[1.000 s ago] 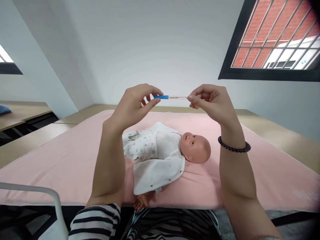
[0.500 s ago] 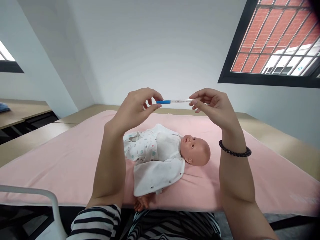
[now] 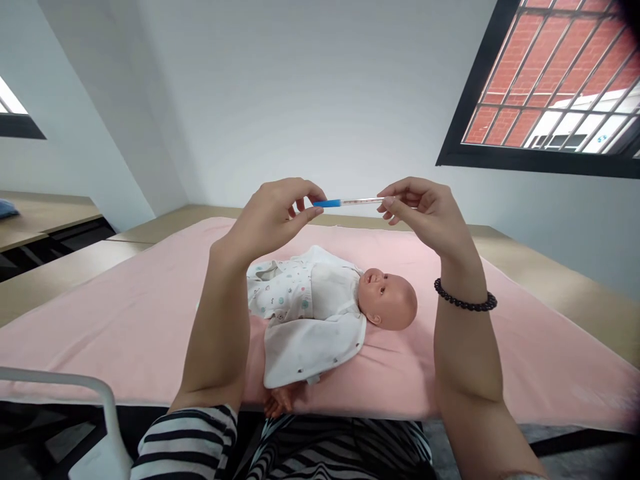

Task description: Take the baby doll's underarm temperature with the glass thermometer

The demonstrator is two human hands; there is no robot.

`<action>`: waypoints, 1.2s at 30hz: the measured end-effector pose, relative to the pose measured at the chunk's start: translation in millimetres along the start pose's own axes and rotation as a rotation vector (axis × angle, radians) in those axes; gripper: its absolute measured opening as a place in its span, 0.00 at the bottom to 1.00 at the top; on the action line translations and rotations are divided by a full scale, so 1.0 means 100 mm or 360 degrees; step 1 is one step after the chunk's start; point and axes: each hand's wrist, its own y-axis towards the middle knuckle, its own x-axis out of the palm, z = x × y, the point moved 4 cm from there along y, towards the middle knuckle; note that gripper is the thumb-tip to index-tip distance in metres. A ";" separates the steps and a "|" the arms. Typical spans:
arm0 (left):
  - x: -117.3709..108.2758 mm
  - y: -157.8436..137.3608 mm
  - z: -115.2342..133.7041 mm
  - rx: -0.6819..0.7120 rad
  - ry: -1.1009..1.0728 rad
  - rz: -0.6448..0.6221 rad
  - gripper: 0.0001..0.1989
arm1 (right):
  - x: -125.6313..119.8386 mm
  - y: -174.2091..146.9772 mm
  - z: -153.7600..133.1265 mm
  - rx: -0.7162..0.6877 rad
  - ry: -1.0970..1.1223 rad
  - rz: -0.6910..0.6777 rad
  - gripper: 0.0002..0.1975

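Note:
A slim glass thermometer (image 3: 361,201) with a blue end is held level between my two hands, in front of the wall. My left hand (image 3: 285,210) pinches the blue end between thumb and fingers. At the clear end, my right hand (image 3: 419,208) has its thumb and fingertips closed on the tube, hiding its tip. Below my hands a baby doll (image 3: 387,299) lies on its back, head to the right. It wears a white top (image 3: 315,350), spread open toward me, and patterned white bottoms (image 3: 285,293). One doll hand (image 3: 278,401) shows at the near edge.
A pink sheet (image 3: 150,320) covers the table (image 3: 545,287) under the doll. In front at the left stands a pale curved rail (image 3: 60,379). Behind are a wall and a barred window (image 3: 545,80); another table (image 3: 45,213) is at far left.
The thermometer seems slightly turned, with its markings looking redder. Both hands keep their hold. The view has shifted slightly, so the doll appears a little further left and higher.

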 end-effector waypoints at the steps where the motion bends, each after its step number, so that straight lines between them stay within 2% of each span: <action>1: 0.01 0.00 0.00 -0.0004 0.0000 0.0002 0.08 | -0.01 0.00 0.00 0.0003 0.0004 0.0004 0.13; 12: 0.05 0.03 0.03 0.0041 0.0045 0.0139 0.08 | -0.07 0.00 -0.02 -0.0042 0.0048 -0.0006 0.14; 18: 0.04 0.03 0.06 0.0037 0.0038 0.0201 0.11 | -0.08 -0.02 -0.03 -0.0033 0.0068 -0.0019 0.17; 22: 0.05 0.02 0.05 -0.0004 0.0078 0.0188 0.15 | -0.09 -0.03 -0.03 -0.0023 0.0036 -0.0017 0.19; 26: 0.12 0.03 -0.01 -0.0045 0.0053 0.0083 0.15 | -0.11 0.00 0.03 0.0007 0.0023 -0.0026 0.20; 29: 0.30 0.10 -0.15 -0.0103 -0.0007 -0.0053 0.15 | -0.13 0.07 0.23 0.0066 0.0049 -0.0040 0.19; 32: 0.67 0.15 -0.45 -0.0207 -0.0085 -0.0219 0.15 | -0.14 0.17 0.63 0.0215 0.0079 -0.0035 0.16; 34: 1.01 0.14 -0.74 -0.0348 -0.0146 -0.0364 0.19 | -0.14 0.21 1.01 0.0424 0.0042 -0.0036 0.15; 36: 1.34 0.04 -1.09 -0.0592 -0.0073 -0.0511 0.24 | -0.15 0.17 1.46 0.0717 -0.0060 -0.0006 0.12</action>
